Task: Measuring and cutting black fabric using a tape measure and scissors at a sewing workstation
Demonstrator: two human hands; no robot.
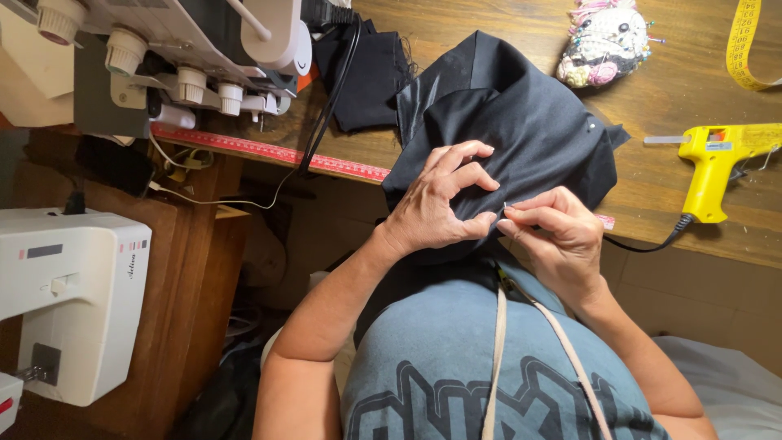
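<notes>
1. White sewing machine [69, 301] on the low wooden stand at far left: no fabric under the needle area, idle as far as visible.
2. White overlock machine with cream dials [175, 57] at upper left on the wooden table [489, 16]: likewise unloaded; red ruler strip [269, 152] fixed along the table edge beneath.
3. Folded black woven fabric piece [521, 122] draped over the table edge, lower part hanging toward the lap: held at its lower fold by both hands.
4. Left hand [436, 204]: thumb and forefinger closed in a pinch on the fabric fold, remaining fingers raised and curled.
5. Right hand [554, 236]: fingertips closed on a thin silver pin [506, 208], tip set at the fold just beside the left thumb.
6. One pin head [589, 125] already seated near the upper right corner of the fabric. Judged progress: pinning begun, at least one pin placed, current pin not yet pushed through, rest of the fold unpinned as far as visible; stitching not started.
7. White pincushion studded with coloured pins [607, 41] above right, well apart from the hands.
8. Yellow glue gun [717, 163] lying on the table at right, untouched; yellow measuring tape [743, 41] at the far right corner.
</notes>
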